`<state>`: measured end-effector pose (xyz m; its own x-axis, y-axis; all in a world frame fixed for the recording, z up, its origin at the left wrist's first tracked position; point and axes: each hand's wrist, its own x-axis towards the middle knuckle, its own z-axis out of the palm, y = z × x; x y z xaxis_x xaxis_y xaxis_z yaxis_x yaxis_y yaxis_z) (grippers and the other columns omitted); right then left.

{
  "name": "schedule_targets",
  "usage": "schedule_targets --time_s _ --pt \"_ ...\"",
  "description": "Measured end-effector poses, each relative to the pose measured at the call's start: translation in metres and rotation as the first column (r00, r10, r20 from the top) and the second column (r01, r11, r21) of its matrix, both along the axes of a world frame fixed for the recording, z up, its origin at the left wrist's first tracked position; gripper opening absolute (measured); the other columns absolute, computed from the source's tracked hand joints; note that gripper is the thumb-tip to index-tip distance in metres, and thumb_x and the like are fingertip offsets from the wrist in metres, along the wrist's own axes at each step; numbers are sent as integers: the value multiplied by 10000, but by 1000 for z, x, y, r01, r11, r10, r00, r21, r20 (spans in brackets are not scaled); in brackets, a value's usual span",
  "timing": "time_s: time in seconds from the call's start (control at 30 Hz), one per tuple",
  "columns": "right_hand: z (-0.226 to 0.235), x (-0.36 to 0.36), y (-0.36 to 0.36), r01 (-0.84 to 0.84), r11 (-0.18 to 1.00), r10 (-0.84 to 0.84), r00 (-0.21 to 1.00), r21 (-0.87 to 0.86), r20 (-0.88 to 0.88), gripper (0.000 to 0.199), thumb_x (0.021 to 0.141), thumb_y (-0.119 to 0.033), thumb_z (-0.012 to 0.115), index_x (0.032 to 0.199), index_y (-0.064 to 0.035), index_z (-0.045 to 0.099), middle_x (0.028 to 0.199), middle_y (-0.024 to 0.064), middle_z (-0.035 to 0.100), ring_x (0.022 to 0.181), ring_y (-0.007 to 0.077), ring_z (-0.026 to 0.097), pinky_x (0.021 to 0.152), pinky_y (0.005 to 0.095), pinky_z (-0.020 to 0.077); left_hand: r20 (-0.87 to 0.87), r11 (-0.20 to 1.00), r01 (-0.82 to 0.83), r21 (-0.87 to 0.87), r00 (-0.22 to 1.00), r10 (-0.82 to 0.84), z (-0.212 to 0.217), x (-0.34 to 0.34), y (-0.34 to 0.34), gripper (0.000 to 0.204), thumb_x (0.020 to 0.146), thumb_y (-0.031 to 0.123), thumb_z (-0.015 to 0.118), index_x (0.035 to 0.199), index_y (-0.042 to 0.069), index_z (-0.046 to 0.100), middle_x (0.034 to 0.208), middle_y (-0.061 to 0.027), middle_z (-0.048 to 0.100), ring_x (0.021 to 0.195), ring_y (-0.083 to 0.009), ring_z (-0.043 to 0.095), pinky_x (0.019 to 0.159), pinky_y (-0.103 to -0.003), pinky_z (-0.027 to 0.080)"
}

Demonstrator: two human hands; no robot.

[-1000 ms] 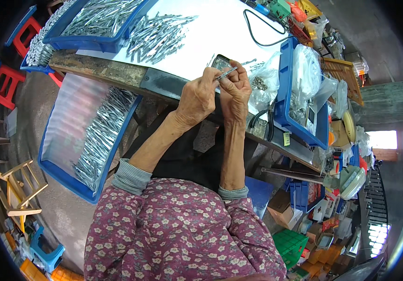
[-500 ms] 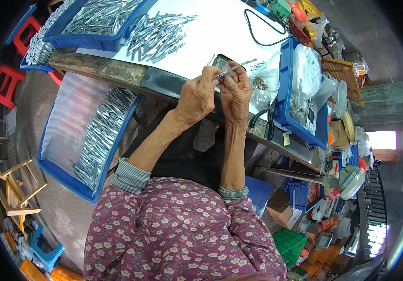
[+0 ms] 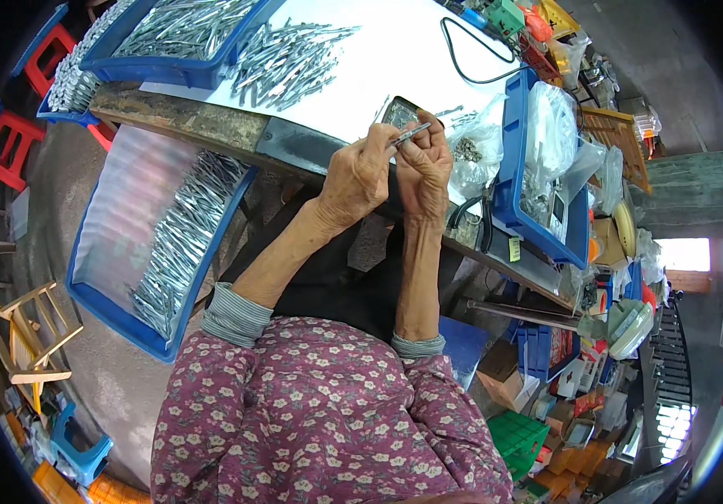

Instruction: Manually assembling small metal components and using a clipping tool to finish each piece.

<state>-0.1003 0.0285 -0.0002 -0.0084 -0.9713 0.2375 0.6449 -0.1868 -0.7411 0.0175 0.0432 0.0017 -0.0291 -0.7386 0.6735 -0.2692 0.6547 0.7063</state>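
Note:
Between my two hands, over the near edge of the white-topped table, is a short thin metal piece (image 3: 410,135). My left hand (image 3: 356,175) pinches one end with its fingertips. The fingers of my right hand (image 3: 425,168) close on the other end. Too little of the piece shows to tell its exact kind. Just beyond my fingers lies a small dark-rimmed tray (image 3: 398,110) with tiny parts in it. A heap of slim metal pieces (image 3: 290,63) lies on the table to the left. A clear bag of small metal parts (image 3: 469,149) rests right of my right hand.
A blue crate (image 3: 181,71) of metal strips stands on the table's left end. Lower left, a blue tray (image 3: 160,252) holds more strips. On the right, a blue bin (image 3: 538,227) contains plastic bags, with black-handled pliers (image 3: 485,225) beside it. A black cable (image 3: 462,63) curls at the back.
My left fingers have shifted slightly along the metal piece, and more of the small tray shows behind them. Both hands stay in nearly the same place.

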Motion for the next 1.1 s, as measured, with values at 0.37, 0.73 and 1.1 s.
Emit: schedule_targets --time_s 0.37,0.73,1.1 --pt "-1 0 2 -16 1000 15 1000 24 23 480 712 96 626 1147 32 432 958 85 553 890 128 541 813 235 453 -30 1000 7 -15 1000 -7 2 0 -1 177 805 -58 515 961 -11 446 781 -174 579 726 -315 637 566 -321 493" --pt "-4 -2 2 18 1000 -18 1000 -13 -9 497 691 97 650 1137 18 446 966 75 547 908 131 528 820 230 447 15 1000 12 -1 1000 -12 -6 -1 0 189 799 -58 522 970 -13 453 815 -174 578 731 -344 618 562 -340 485" --pt "-3 -5 2 -26 998 26 1000 55 -8 538 643 123 673 1125 22 456 972 69 536 926 136 515 844 241 433 24 997 76 13 997 -77 -4 2 0 202 803 -60 499 995 -21 453 857 -177 572 759 -349 611 594 -350 479"
